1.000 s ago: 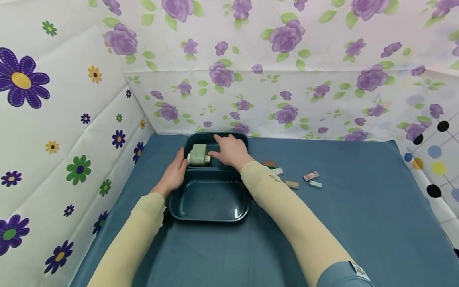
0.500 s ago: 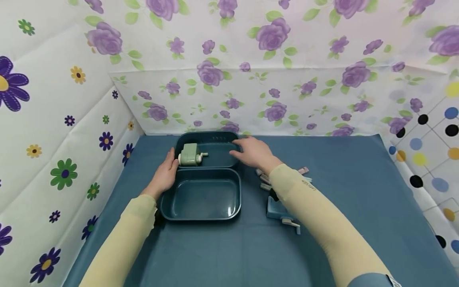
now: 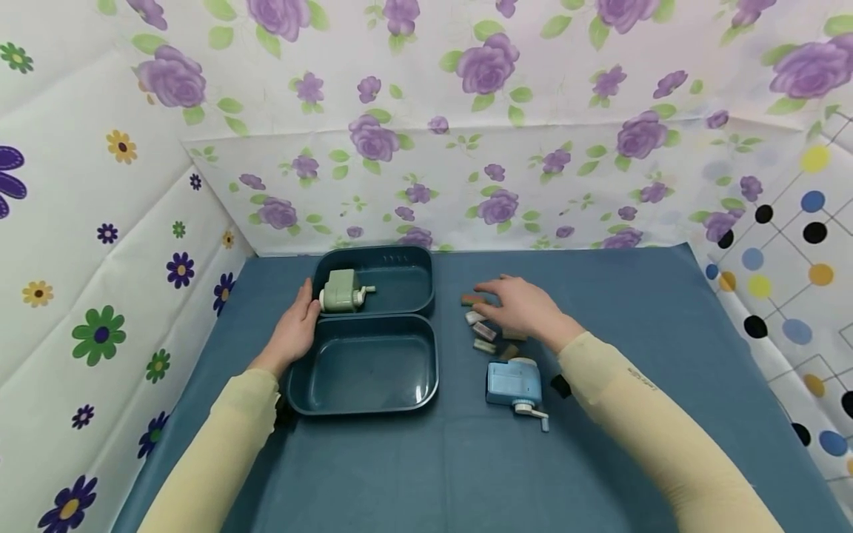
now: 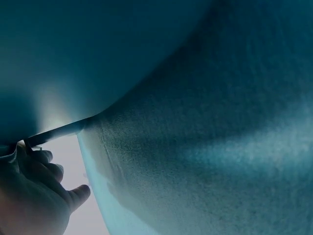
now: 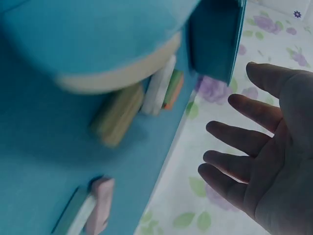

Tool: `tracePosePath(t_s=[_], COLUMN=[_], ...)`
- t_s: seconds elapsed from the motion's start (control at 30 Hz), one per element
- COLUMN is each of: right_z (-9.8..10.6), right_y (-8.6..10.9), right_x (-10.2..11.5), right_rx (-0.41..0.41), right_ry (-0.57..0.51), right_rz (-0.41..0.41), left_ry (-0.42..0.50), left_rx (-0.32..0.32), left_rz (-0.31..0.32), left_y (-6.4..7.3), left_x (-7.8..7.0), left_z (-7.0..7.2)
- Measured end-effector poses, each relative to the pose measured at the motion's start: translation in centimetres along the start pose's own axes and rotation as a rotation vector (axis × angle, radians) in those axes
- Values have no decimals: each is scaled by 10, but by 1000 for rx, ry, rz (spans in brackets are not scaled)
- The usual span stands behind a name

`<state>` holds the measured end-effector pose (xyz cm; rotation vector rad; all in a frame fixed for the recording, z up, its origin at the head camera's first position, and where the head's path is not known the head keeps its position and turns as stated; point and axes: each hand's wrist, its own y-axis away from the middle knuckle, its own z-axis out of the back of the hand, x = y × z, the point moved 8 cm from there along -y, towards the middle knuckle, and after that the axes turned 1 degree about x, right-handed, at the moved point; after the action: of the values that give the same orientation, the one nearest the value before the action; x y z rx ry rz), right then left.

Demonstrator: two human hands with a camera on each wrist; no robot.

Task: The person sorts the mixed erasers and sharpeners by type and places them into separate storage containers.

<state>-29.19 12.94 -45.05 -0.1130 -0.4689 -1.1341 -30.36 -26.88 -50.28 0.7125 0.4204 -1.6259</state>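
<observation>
In the head view my left hand [image 3: 293, 333] rests along the left side of two dark blue trays, its fingertips right at the back tray's rim. A pale green hand-crank pencil sharpener [image 3: 342, 290] sits in the left part of the back tray [image 3: 406, 281]. The front tray [image 3: 366, 370] holds nothing. My right hand [image 3: 529, 307], fingers spread and nothing held, hovers over several small eraser-like blocks [image 3: 484, 331] right of the trays. Nearer the body stands a blue hand-crank sharpener [image 3: 513, 381], which looms large in the right wrist view.
A pink block [image 5: 100, 205] and a pale one [image 5: 73, 213] lie apart from the rest in the right wrist view. Flowered sheeting [image 3: 433, 178] walls the back of the blue cloth-covered table [image 3: 466, 474]; another patterned sheet [image 3: 793, 281] rises at the right.
My right hand has left the back tray, where it was beside the green sharpener, and moved right to above the blocks. The left hand stays at the trays. The head view has turned right.
</observation>
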Motion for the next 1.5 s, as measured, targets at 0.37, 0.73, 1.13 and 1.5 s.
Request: tracePosePath(t_s=[0.37, 0.73, 1.13, 1.5], right_z=[-6, -11, -19, -36], right_y=[51, 101, 120, 114], right_x=[-28, -38, -30, 1], right_rx=[-48, -151, -64, 51], right_ry=[-37, 115, 180, 296], right_rz=[47, -43, -238, -314], left_ry=[-15, -12, -24, -25], left_rx=[3, 0, 1, -4], left_rz=[-4, 0, -7, 1], left_y=[-1, 0, 0, -1], left_x=[-1, 0, 1, 0], left_z=[1, -1, -2, -1])
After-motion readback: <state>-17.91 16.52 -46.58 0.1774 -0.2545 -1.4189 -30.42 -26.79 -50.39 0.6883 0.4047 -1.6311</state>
